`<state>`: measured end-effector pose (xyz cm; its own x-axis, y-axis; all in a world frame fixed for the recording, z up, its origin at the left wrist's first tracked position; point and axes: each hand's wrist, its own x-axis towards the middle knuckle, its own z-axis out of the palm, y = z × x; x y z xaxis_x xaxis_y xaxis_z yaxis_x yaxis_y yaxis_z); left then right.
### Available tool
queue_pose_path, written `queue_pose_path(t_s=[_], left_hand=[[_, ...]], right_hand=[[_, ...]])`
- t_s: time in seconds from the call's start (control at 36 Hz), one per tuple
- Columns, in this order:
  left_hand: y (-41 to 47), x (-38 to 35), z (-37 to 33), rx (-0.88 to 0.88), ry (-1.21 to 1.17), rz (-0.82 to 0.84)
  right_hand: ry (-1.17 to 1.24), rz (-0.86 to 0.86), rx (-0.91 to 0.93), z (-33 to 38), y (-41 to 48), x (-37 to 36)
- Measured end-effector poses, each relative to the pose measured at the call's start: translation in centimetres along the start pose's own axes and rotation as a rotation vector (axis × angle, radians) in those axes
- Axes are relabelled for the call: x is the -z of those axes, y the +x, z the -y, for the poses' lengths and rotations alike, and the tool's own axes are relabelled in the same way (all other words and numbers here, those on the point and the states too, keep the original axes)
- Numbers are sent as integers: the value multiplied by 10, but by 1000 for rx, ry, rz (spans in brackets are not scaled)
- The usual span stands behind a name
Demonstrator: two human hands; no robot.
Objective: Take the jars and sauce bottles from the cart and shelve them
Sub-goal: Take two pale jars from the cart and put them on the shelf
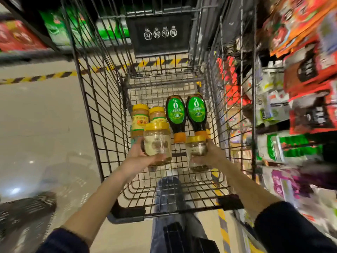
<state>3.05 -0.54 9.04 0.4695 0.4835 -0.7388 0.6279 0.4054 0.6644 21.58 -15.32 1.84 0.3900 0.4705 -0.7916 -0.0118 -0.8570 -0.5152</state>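
Inside the wire cart [102, 114] my left hand [138, 154] grips a clear jar with a yellow lid [157, 143], lifted above the cart floor. My right hand [214, 154] grips a second yellow-lidded jar [197, 152] beside it. Behind the left jar lie two more yellow-lidded jars, one with a yellow and green label [140, 117] and one partly hidden [157, 114]. Two dark sauce bottles with green labels and orange caps [176, 115] [197, 114] lie side by side on the cart floor, caps toward me.
Store shelves with packaged goods [295, 99] run close along the cart's right side. Pale floor with yellow-black hazard tape [42, 75] lies to the left. Red and green packages [23, 37] sit on shelving at the far left. My legs show under the cart.
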Motion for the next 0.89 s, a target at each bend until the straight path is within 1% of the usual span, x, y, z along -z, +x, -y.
queue_pose_path(t_s=[0.06,0.14,0.19,0.25,0.36,0.42,0.5,0.61,0.72,0.89], left_hand=[[-13,0,-10,-41,0,-4],[-30,4,-19,-76,8,5],[-46,8,-27,-102,52,-11],[-63,8,-37,-132,91,-17],[-102,4,-69,-235,48,-74],[-123,3,-83,-329,62,-84],[-150,6,-104,-405,66,-105],[-190,1,-140,-599,107,-161],[-221,3,-170,-701,157,-147],[-255,-5,-208,-900,211,-107]], right_hand=[[-8,-2,78,11,-15,8],[71,30,157,26,-38,20],[72,7,214,39,-56,29],[96,-29,286,50,-71,38],[81,-161,414,73,-107,59],[95,-204,492,88,-134,72],[106,-247,560,105,-172,93],[137,-337,696,126,-225,116],[108,-439,777,144,-282,137],[161,-572,909,153,-355,159]])
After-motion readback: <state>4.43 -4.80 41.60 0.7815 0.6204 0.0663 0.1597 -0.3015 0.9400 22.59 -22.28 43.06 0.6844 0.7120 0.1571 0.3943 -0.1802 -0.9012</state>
